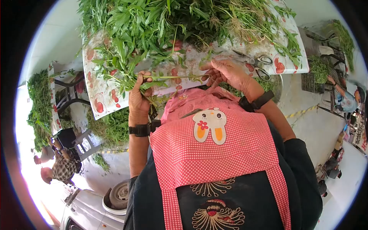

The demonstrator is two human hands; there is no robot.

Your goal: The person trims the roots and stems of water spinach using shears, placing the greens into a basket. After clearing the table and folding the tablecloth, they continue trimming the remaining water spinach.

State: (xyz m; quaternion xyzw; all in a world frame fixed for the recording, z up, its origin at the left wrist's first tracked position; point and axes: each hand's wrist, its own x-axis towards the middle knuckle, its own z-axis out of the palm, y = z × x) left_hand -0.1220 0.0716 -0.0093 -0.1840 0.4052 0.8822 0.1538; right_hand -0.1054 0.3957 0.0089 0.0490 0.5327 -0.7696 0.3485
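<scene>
left hand (pixel 138 96) grip pinching leafy end of green stem (pixel 174 77), fingers curled tight round bunch. right hand (pixel 224 73) grip pinching other end, fingertips pressed together on thin stalk. stem runs level between both hands, long axis side to side, just above counter (pixel 100 100) edge. leaves hang at left grip, bare stalk at right. scissors (pixel 257 63) lie on counter just beyond right hand, nearer that hand, well apart from left. pile of greens (pixel 161 23) heaped beyond stem.
</scene>
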